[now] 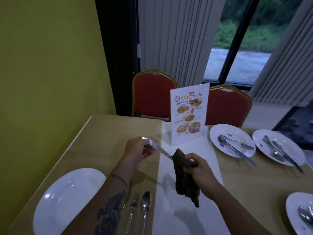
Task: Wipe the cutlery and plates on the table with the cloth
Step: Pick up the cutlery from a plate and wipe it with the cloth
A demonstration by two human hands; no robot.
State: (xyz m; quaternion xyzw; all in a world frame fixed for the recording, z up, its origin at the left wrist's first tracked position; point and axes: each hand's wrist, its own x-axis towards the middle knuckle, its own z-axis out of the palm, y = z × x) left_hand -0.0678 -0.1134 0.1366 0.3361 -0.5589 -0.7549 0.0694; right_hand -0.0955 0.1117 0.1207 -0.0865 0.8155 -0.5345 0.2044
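My left hand [138,150] pinches one end of a table knife [158,148] and holds it above the table. Its other end is buried in a dark brown cloth [183,175] that my right hand [199,170] grips, with the rest of the cloth hanging down. A bare white plate [67,199] lies at the near left, with a fork [133,211] and a spoon [145,206] beside it on the table. Two more plates, one [232,140] and another [277,146], sit at the right, each with cutlery on it. A further plate [299,214] with cutlery is cut off at the bottom right corner.
A standing menu card [188,114] rises at the middle of the table on a white runner [186,217]. Two red chairs [152,94] stand behind the far edge. A yellow-green wall [47,65] runs along the table's left side.
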